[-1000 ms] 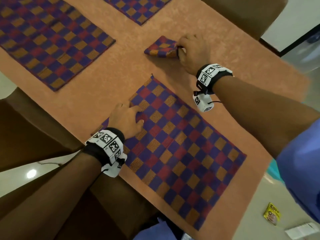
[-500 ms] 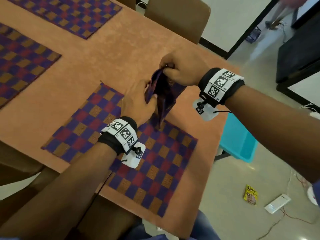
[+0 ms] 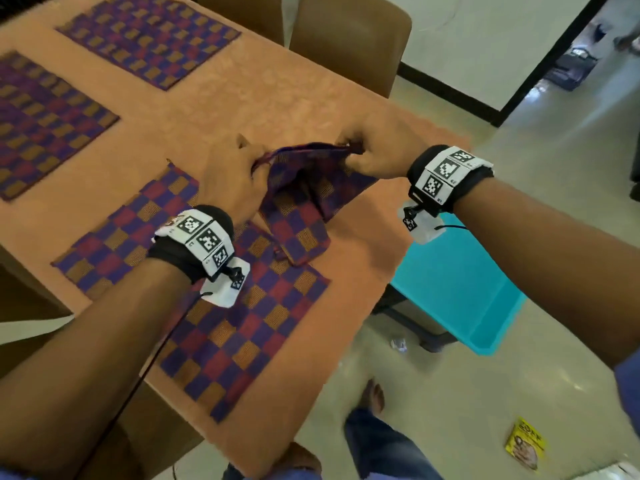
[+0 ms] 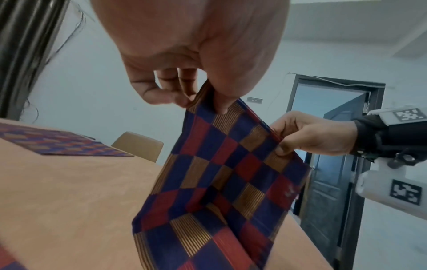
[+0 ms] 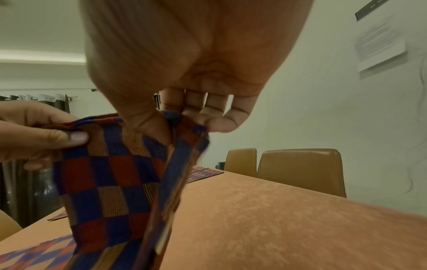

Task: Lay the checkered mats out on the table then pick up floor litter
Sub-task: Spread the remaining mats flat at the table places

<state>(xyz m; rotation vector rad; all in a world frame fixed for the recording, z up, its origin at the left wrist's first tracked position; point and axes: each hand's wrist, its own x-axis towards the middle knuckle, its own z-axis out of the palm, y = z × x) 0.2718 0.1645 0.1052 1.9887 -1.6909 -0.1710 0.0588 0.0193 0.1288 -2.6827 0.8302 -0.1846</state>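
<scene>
A folded checkered mat (image 3: 304,199) (image 4: 221,182) (image 5: 110,180) of red, blue and gold squares hangs above the orange table (image 3: 277,98), partly unfolded. My left hand (image 3: 232,181) (image 4: 196,91) pinches its upper left edge. The mat's upper right corner is pinched by my right hand (image 3: 367,154) (image 5: 175,120). A spread mat (image 3: 207,313) lies on the table right under the hanging one. Two more mats (image 3: 45,126) (image 3: 149,36) lie flat further left and at the far side. A yellow wrapper (image 3: 524,446) and a small crumpled scrap (image 3: 398,344) lie on the floor.
Brown chairs (image 3: 349,39) stand at the table's far side, another (image 3: 20,292) at the left. A turquoise bin (image 3: 460,292) sits on the floor beside the table's right edge. My foot (image 3: 374,396) is on the floor near the table corner. A doorway (image 3: 588,46) opens at the upper right.
My right hand lifted the folded mat off the table. My left hand left the spread mat and took the folded one's other edge. The two hands have pulled apart and the mat is opening.
</scene>
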